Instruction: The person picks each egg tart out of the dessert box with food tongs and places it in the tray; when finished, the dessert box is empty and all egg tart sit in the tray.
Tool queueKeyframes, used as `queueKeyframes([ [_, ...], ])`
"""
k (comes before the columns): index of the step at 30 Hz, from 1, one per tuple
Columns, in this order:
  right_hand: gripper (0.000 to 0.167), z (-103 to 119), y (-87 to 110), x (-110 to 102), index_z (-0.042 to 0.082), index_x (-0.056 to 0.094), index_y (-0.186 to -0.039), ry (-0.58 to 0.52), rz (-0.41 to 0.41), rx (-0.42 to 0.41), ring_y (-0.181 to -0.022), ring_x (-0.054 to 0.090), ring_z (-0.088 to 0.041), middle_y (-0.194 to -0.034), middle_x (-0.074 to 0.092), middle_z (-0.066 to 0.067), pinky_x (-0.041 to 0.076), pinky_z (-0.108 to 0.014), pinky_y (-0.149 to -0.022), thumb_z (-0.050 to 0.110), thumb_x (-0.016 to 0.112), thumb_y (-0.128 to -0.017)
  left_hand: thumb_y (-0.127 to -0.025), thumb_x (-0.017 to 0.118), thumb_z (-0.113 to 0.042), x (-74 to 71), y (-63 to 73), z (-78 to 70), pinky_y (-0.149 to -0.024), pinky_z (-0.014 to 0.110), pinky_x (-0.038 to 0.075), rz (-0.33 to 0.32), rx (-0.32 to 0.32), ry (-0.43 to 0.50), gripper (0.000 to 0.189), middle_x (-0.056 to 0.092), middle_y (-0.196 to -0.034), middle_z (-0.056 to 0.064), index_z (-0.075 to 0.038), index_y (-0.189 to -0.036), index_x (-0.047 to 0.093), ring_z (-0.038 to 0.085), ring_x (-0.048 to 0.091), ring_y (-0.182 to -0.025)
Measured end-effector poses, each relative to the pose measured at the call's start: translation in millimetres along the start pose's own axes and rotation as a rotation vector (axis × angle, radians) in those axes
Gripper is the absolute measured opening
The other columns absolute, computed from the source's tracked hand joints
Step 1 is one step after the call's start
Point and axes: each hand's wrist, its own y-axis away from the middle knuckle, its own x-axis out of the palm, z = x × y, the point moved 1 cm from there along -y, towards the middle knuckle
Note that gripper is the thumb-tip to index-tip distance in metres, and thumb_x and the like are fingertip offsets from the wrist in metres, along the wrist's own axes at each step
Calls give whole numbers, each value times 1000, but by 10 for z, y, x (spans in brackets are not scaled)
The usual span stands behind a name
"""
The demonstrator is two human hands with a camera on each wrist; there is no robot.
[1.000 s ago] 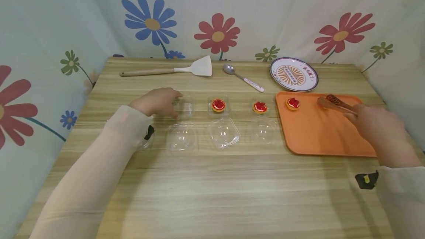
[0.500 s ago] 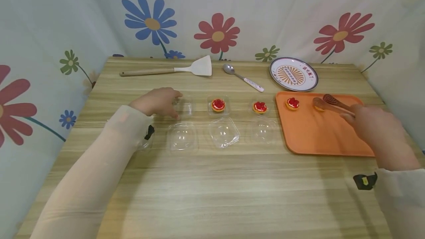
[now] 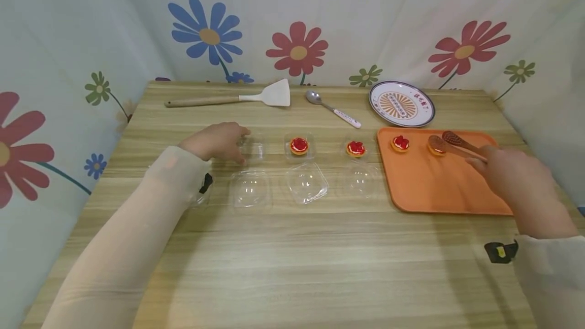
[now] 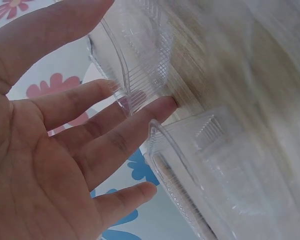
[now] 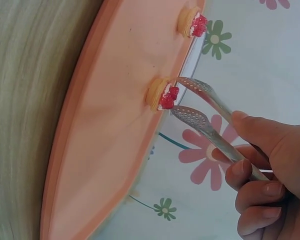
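My left hand (image 3: 217, 141) lies palm-down beside a clear plastic box (image 3: 256, 147). In the left wrist view its fingers are extended and spread, with fingertips against the box's ribbed side. My right hand (image 3: 521, 176) grips perforated metal tongs (image 5: 192, 117), whose two ends stand apart. They hover at a small strawberry-topped tart (image 5: 156, 95) on an orange tray (image 3: 439, 184), one end on either side of its red topping; contact cannot be told. In the head view the tongs partly hide this tart. Another tart (image 3: 400, 143) sits to its left on the tray.
Two tarts rest in clear boxes: a middle tart (image 3: 299, 145) and a right one (image 3: 355, 149). In front lie clear domed lids (image 3: 250, 189). Along the back are a white spatula (image 3: 275, 94), a spoon (image 3: 335, 109) and a plate (image 3: 402, 104).
My right hand and the tongs have shifted slightly left, toward the farther-right tart on the tray, and the tongs' ends have spread a little. My left hand has stayed put.
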Motion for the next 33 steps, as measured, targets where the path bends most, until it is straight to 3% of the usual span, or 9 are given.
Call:
queueKeyframes([
  [7,39,104,3,-15,-9,57,-95,-33,-61,-56,-49,51,-27,-58,52,-10,44,-45,-45,29,61,-99,-84,78,-17,16,11,-1,-110,54,35,1,0,28,81,45,-146,26,5,-150,35,42,42,-134],
  [11,44,243,-36,-51,-11,60,-111,-80,-46,-97,-62,59,-35,-75,63,-20,50,-51,-56,31,62,-98,-85,78,-17,39,25,20,-112,54,31,-1,-6,58,86,39,-150,26,4,-153,29,42,37,-138],
  [15,46,437,-57,-99,-5,62,-121,-135,-55,-152,-77,64,-40,-90,69,-23,50,-55,-61,34,63,-98,-86,76,-18,36,55,15,-116,55,25,11,-8,73,91,28,-157,24,2,-156,21,42,27,-144],
  [19,31,680,-30,-146,2,65,-105,-132,-187,-243,-58,56,-29,-65,59,-9,43,-43,-50,31,67,-95,-87,76,-21,-1,99,-56,-115,65,6,11,-33,53,90,25,-159,22,0,-156,22,42,23,-145],
  [22,27,870,-15,-186,4,65,-103,-147,-219,-297,-49,43,-20,-57,44,-1,31,-33,-46,31,66,-96,-88,75,-24,-43,129,-156,-109,72,-7,4,-57,11,87,26,-160,20,-2,-156,26,41,21,-147],
  [24,30,994,-24,-226,7,66,-112,-174,-165,-306,-50,43,-20,-61,45,-3,31,-33,-46,33,63,-98,-88,75,-27,-68,130,-244,-109,72,-9,-3,-51,-20,85,26,-160,19,-3,-155,28,39,21,-147],
  [27,43,1180,-53,-296,9,61,-131,-218,-65,-300,-64,56,-23,-81,63,-8,43,-38,-55,38,57,-100,-88,74,-31,-94,83,-401,-110,71,-9,-13,-25,-63,84,29,-160,17,-5,-155,31,37,22,-148],
  [29,38,1310,-88,-324,10,63,-124,-237,-21,-309,-69,57,-25,-85,65,-9,44,-40,-58,39,57,-101,-88,74,-33,-93,16,-502,-111,70,-6,-16,0,-81,83,31,-159,15,-6,-154,33,35,24,-147],
  [33,27,1574,-151,-304,11,63,-104,-247,-20,-374,-74,59,-24,-83,63,-5,46,-42,-61,38,61,-98,-88,74,-34,-59,-141,-658,-114,68,1,-24,41,-100,81,37,-157,12,-7,-154,36,32,29,-145],
])
